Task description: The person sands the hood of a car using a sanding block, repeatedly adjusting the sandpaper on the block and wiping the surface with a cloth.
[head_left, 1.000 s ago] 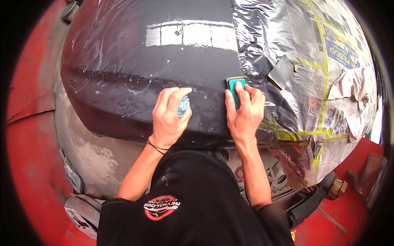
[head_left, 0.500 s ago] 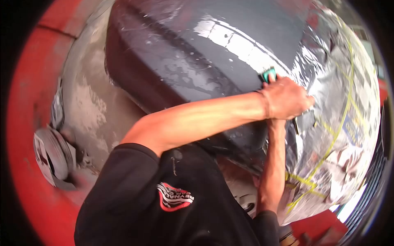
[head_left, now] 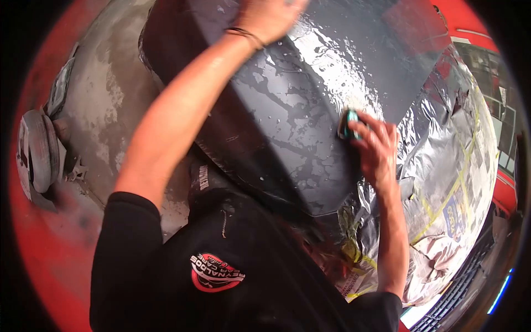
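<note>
My right hand (head_left: 379,144) grips a small green and black sanding block (head_left: 347,124) between thumb and fingers. The block rests on the dark grey car panel (head_left: 298,127), whose surface is wet, with streaks, droplets and a bright reflection. My left hand (head_left: 271,16) is over the far part of the panel at the top edge of the view. Its fingers are blurred and partly cut off, so what they do cannot be made out. A dark band circles the left wrist.
Crinkled plastic and paper masking (head_left: 442,149), held with yellow tape, covers the area right of the panel. Patchy bare bodywork (head_left: 110,83) lies to the left, with a grey wheel-like round part (head_left: 41,149) beyond it. The floor (head_left: 61,254) is red.
My left hand has moved from beside the right hand up and left across the panel. The right hand, now uncovered, holds the block slightly lower and further left. The view has shifted.
</note>
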A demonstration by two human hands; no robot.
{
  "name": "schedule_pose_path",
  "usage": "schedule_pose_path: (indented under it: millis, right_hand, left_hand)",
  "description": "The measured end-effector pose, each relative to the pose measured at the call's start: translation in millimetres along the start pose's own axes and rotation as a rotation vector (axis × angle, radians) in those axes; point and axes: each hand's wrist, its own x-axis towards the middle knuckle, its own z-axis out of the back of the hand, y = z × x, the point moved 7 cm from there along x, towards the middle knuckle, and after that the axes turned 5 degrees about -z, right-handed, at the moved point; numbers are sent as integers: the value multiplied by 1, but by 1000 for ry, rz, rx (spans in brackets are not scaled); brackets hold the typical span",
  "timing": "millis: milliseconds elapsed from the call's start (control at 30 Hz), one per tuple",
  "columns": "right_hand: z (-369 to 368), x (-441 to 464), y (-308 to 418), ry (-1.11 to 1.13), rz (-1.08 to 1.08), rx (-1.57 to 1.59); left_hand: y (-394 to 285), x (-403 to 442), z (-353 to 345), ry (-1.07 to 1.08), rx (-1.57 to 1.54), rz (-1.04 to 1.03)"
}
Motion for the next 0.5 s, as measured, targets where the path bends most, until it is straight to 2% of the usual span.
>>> schedule_pose_path:
  millis: [33, 67, 133, 200, 267, 367, 500]
  right_hand:
    - [8, -16, 4, 0, -8, -25]
    - [14, -27, 7, -4, -14, -53]
    - [19, -32, -6, -43, -36, -150]
    - [35, -10, -16, -257, -106, -159]
    - [41, 8, -16, -384, -162, -197]
    - [14, 3, -24, -236, -164, -158]
    - [14, 4, -16, -174, -278, -95]
  left_hand:
    - [17, -3, 16, 41, 128, 104]
    - [31, -8, 22, 10, 91, 237]
    - [37, -5, 17, -32, 200, 97]
    - [33, -8, 12, -73, 392, -96]
    - [35, -9, 10, -50, 380, -54]
    - [34, -6, 13, -20, 332, -16]
    - [34, -5, 14, -38, 319, -28]
